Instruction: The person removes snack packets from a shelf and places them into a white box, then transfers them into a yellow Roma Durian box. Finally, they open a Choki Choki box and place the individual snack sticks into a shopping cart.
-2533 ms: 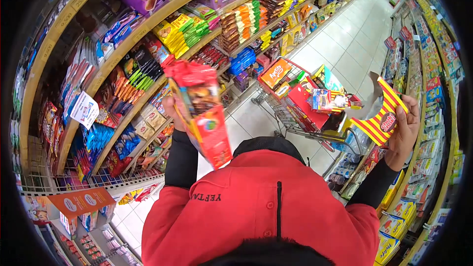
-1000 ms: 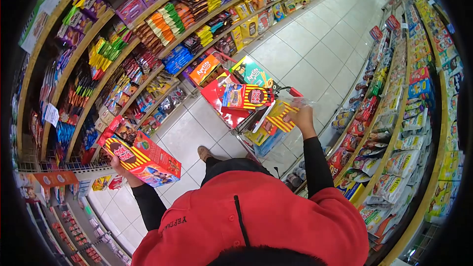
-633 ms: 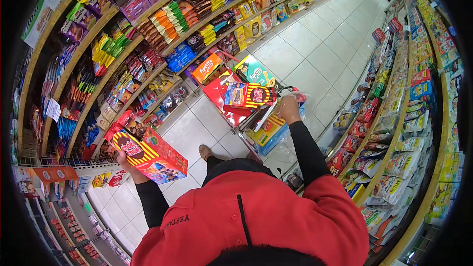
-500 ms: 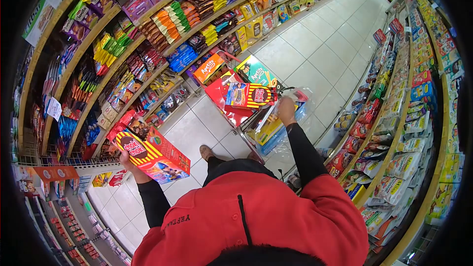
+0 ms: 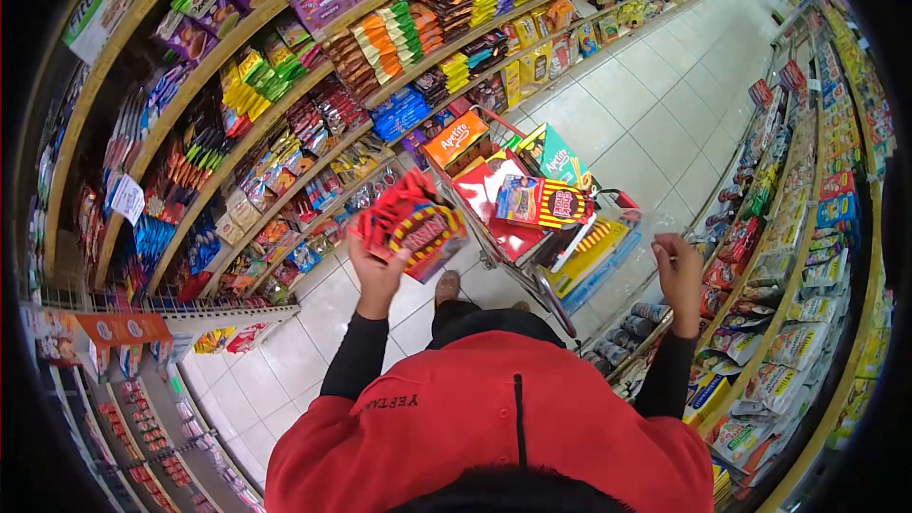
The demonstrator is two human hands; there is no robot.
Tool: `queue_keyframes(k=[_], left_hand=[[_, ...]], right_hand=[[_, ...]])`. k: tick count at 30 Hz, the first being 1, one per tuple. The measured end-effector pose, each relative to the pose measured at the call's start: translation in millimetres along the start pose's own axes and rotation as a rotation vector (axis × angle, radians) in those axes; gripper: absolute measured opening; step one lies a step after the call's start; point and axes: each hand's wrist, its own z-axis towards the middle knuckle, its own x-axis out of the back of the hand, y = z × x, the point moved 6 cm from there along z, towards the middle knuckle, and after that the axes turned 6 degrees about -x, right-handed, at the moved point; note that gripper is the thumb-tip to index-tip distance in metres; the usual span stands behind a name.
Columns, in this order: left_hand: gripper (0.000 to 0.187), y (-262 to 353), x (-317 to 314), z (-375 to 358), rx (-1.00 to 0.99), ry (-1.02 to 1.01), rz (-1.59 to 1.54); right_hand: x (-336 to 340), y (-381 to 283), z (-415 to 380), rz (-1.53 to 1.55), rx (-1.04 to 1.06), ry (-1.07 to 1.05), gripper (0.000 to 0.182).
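My left hand (image 5: 375,275) is wrapped round a red display box (image 5: 423,228) with a yellow-and-black striped Choki Choki front. The box is tilted and slightly blurred, left of the shopping cart (image 5: 556,302). Off the cart's right side, my right hand (image 5: 678,277) hangs with its fingers loosely curled and apart, holding nothing. Clear plastic wrap (image 5: 655,233) lies near it. In the cart are a smaller striped Choki Choki box (image 5: 546,201), an orange Apetito box (image 5: 454,138), a green Apetito box (image 5: 551,157) and a yellow-and-blue pack (image 5: 594,256).
Curved-looking shelves (image 5: 328,66) full of snack packs run along the left. Another shelf (image 5: 760,323) with pouches and packets lines the right. A tiled aisle floor (image 5: 646,95) stretches ahead between them. Small items hang on a rack (image 5: 142,418) at lower left.
My left hand has carried the red box rightward, closer to the cart, and turned it. My right hand has left the cart's contents and moved to the right. The view has shifted.
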Motion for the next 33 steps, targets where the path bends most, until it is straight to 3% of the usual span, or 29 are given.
queue_keyframes(k=[1, 5, 8, 10, 11, 12, 14, 16, 18, 19, 20, 22, 26, 27, 28, 30, 31, 32, 33], left_hand=[[0.065, 6, -12, 8, 0.048, -0.074, -0.075], [0.06, 44, -47, 36, -0.213, -0.407, -0.139], [0.062, 63, -70, 57, -0.269, -0.69, -0.5], [0.071, 63, -74, 65, -0.349, -0.763, -0.62], [0.085, 60, -70, 72, -0.417, -0.804, -0.652], [0.085, 60, -70, 79, -0.415, -0.81, -0.66], [0.096, 71, -58, 93, -0.691, -0.474, -0.309], [0.107, 63, -48, 90, -0.794, -0.459, -0.025], [0.108, 45, -47, 85, -0.803, -0.501, 0.188], [0.107, -4, -48, 89, -0.13, -0.679, 0.089], [0.107, -17, -45, 85, -0.139, -0.681, 0.092], [0.106, 44, -44, 108, -0.749, -0.338, 0.209], [0.105, 43, -36, 120, -0.763, -0.339, 0.117], [0.103, -24, -23, 112, -0.271, -0.457, 0.009], [0.103, -17, -25, 118, -0.269, -0.459, 0.009], [0.103, 29, -25, 121, -0.799, -0.362, 0.076], [0.103, 38, -25, 122, -0.744, -0.381, 0.043], [0.103, 25, -20, 114, -0.738, -0.386, 0.043], [0.103, -14, -15, 110, -0.409, -0.45, -0.123]], right_hand=[[3, -33, -5, 0.188, 0.012, 0.011, 0.025], [-48, -165, -30, 0.358, 0.328, -0.301, 0.063], [-99, -207, -24, 0.289, 0.379, -0.324, 0.067], [-122, -221, -22, 0.387, 0.506, -0.429, 0.057], [-130, -220, -18, 0.385, 0.5, -0.418, 0.057], [-134, -219, -16, 0.432, 0.518, -0.389, 0.052], [-142, -225, -17, 0.476, 0.533, -0.356, 0.048], [-141, -228, -19, 0.492, 0.458, -0.107, 0.043], [-147, -233, -19, 0.527, 0.369, -0.043, 0.047], [-155, -245, -20, 0.498, 0.473, 0.016, 0.051], [-161, -255, -22, 0.466, 0.572, 0.066, 0.056], [-163, -273, -29, 0.382, 0.606, 0.023, 0.062], [-152, -298, -33, 0.239, 0.619, -0.198, 0.078], [-146, -301, -33, 0.272, 0.621, -0.211, 0.075], [-138, -302, -33, 0.273, 0.619, -0.212, 0.075], [-116, -302, -35, 0.383, 0.633, -0.135, 0.072], [-104, -303, -41, 0.409, 0.674, 0.003, 0.061], [-96, -310, -42, 0.411, 0.666, 0.003, 0.061], [-85, -329, -50, 0.305, 0.853, -0.018, 0.053]])
